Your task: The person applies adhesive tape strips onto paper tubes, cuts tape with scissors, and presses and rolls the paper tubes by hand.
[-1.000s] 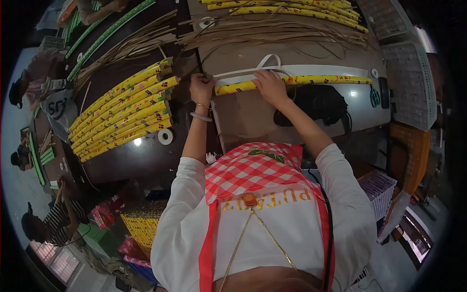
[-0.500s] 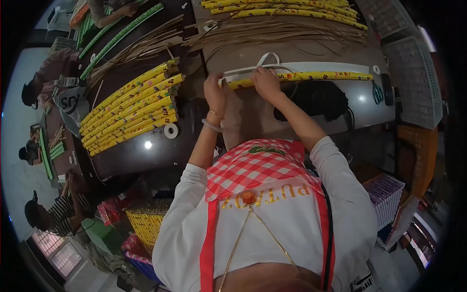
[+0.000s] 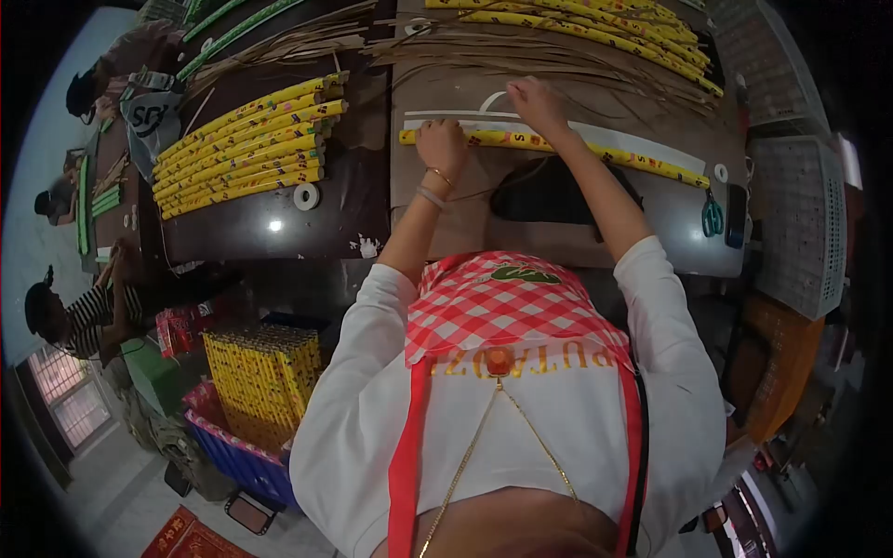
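Observation:
A long yellow patterned tube (image 3: 651,166) lies across the table in front of me, beside a white strip (image 3: 609,141). My left hand (image 3: 441,142) is closed over the tube near its left end. Above the tube, my right hand (image 3: 537,102) is raised with its fingers pinched at a thin white band (image 3: 493,100) that curves up from the strip. A black cloth-like object (image 3: 544,192) lies just below the tube. Teal scissors (image 3: 713,216) are by the tube's right end.
Yellow tubes (image 3: 244,149) are stacked at the left, near a white tape roll (image 3: 306,195). Brown strips (image 3: 558,61) and more yellow tubes (image 3: 577,26) lie at the back. A blue crate (image 3: 237,465) stands below left. Another person (image 3: 79,321) is at far left.
My right hand has lifted off the tube, up and to the right. My left hand has shifted right onto the tube. The camera view has shifted, bringing the blue crate into fuller view.

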Demonstrator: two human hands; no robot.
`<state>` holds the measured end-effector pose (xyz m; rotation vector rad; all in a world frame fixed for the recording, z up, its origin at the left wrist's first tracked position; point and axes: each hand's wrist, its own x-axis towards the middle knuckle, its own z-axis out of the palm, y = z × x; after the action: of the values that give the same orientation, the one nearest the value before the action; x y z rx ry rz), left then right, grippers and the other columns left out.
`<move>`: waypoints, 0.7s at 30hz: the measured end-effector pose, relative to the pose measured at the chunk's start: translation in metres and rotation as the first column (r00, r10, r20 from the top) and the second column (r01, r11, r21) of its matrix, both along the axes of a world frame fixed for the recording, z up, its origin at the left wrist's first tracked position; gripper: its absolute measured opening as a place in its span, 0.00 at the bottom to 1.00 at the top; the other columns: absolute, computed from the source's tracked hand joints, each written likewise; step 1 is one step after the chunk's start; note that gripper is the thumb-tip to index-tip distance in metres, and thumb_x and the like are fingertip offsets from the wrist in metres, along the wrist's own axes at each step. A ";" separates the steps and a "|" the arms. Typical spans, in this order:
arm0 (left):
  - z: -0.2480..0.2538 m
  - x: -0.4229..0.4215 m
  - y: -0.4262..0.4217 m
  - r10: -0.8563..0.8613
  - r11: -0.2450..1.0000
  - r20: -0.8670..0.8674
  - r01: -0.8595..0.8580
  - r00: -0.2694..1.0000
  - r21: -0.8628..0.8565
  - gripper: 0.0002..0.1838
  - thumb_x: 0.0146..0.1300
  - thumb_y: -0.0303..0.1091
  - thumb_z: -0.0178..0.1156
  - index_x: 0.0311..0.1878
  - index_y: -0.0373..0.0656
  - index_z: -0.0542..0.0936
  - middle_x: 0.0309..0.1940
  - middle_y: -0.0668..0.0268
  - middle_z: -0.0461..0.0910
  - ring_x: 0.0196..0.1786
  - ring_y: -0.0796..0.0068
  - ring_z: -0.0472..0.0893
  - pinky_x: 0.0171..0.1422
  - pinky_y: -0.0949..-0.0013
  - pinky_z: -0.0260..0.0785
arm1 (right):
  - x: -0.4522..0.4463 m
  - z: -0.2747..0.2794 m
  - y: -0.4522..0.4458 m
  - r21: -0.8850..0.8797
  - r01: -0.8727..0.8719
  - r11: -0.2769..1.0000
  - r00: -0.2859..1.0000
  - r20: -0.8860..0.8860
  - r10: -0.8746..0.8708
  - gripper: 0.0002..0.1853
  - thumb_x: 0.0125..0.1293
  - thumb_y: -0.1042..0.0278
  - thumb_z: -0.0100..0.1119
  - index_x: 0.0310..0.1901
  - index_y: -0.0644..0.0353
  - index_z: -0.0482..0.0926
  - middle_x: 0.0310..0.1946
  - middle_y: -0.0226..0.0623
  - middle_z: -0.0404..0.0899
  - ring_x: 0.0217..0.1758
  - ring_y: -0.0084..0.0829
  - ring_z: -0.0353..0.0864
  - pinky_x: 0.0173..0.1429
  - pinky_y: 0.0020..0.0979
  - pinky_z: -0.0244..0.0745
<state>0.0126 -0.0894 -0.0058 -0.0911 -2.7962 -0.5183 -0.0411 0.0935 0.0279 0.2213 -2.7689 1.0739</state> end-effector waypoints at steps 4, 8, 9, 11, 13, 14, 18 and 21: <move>-0.012 -0.029 0.018 0.095 0.984 0.175 -0.065 0.980 -0.166 0.06 0.47 0.35 0.57 0.28 0.46 0.81 0.30 0.62 0.79 0.40 0.61 0.76 0.46 0.60 0.65 | -0.035 -0.021 0.012 0.010 -0.251 0.968 0.962 0.110 0.249 0.15 0.62 0.59 0.47 0.45 0.59 0.76 0.42 0.43 0.76 0.45 0.44 0.74 0.47 0.36 0.68; -0.038 -0.052 0.021 0.159 0.969 0.227 -0.108 0.961 -0.223 0.07 0.45 0.38 0.62 0.25 0.45 0.80 0.26 0.59 0.79 0.35 0.59 0.78 0.40 0.59 0.69 | -0.060 -0.075 0.007 -0.136 -0.346 0.928 0.847 0.380 0.371 0.17 0.63 0.55 0.46 0.44 0.59 0.75 0.37 0.41 0.78 0.40 0.39 0.76 0.44 0.34 0.69; -0.042 -0.057 0.021 0.217 0.957 0.294 -0.144 0.931 -0.252 0.08 0.43 0.38 0.63 0.25 0.45 0.81 0.27 0.59 0.79 0.35 0.59 0.79 0.39 0.59 0.70 | -0.063 -0.079 0.006 -0.210 -0.330 0.921 0.819 0.422 0.389 0.16 0.62 0.54 0.46 0.42 0.55 0.77 0.37 0.40 0.78 0.41 0.43 0.75 0.44 0.37 0.69; -0.050 -0.064 0.015 0.221 0.964 0.331 -0.155 0.917 -0.214 0.08 0.42 0.38 0.64 0.26 0.47 0.81 0.27 0.59 0.80 0.34 0.59 0.79 0.38 0.59 0.71 | -0.063 -0.090 0.007 -0.261 -0.270 0.927 0.834 0.417 0.360 0.17 0.61 0.52 0.47 0.42 0.54 0.77 0.37 0.39 0.78 0.41 0.41 0.76 0.44 0.35 0.69; -0.049 -0.066 0.011 0.235 0.969 0.383 -0.183 0.893 -0.168 0.06 0.39 0.36 0.65 0.25 0.50 0.82 0.26 0.60 0.80 0.32 0.58 0.80 0.34 0.60 0.73 | -0.055 -0.075 0.013 -0.266 -0.297 0.917 0.807 0.444 0.390 0.18 0.60 0.51 0.49 0.43 0.54 0.77 0.38 0.38 0.78 0.42 0.39 0.76 0.46 0.34 0.69; -0.045 -0.072 0.008 0.238 0.968 0.386 -0.186 0.891 -0.168 0.06 0.39 0.36 0.65 0.25 0.50 0.82 0.26 0.60 0.80 0.32 0.58 0.80 0.34 0.60 0.73 | -0.055 -0.070 0.016 -0.210 -0.340 0.917 0.804 0.441 0.399 0.18 0.59 0.52 0.51 0.43 0.55 0.77 0.39 0.38 0.78 0.43 0.38 0.76 0.45 0.34 0.70; -0.047 -0.074 0.003 0.201 0.979 0.506 -0.182 0.839 -0.087 0.07 0.45 0.35 0.60 0.26 0.43 0.82 0.28 0.55 0.80 0.34 0.56 0.80 0.39 0.61 0.74 | -0.045 -0.059 0.050 -0.228 -0.337 0.914 0.812 0.420 0.404 0.16 0.58 0.60 0.52 0.45 0.59 0.75 0.39 0.39 0.78 0.45 0.36 0.77 0.46 0.32 0.70; -0.046 -0.078 0.002 0.175 0.984 0.507 -0.147 0.844 -0.097 0.09 0.42 0.37 0.64 0.26 0.42 0.82 0.28 0.54 0.80 0.35 0.56 0.80 0.39 0.60 0.74 | -0.036 -0.051 0.091 -0.123 -0.272 0.954 0.850 0.433 0.298 0.15 0.58 0.60 0.52 0.45 0.58 0.75 0.40 0.37 0.78 0.46 0.35 0.77 0.46 0.31 0.70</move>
<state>-0.0651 -0.0874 -0.0519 0.3202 -3.2979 -0.4804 -0.0772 0.1844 -0.0233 0.4423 -3.1783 1.4342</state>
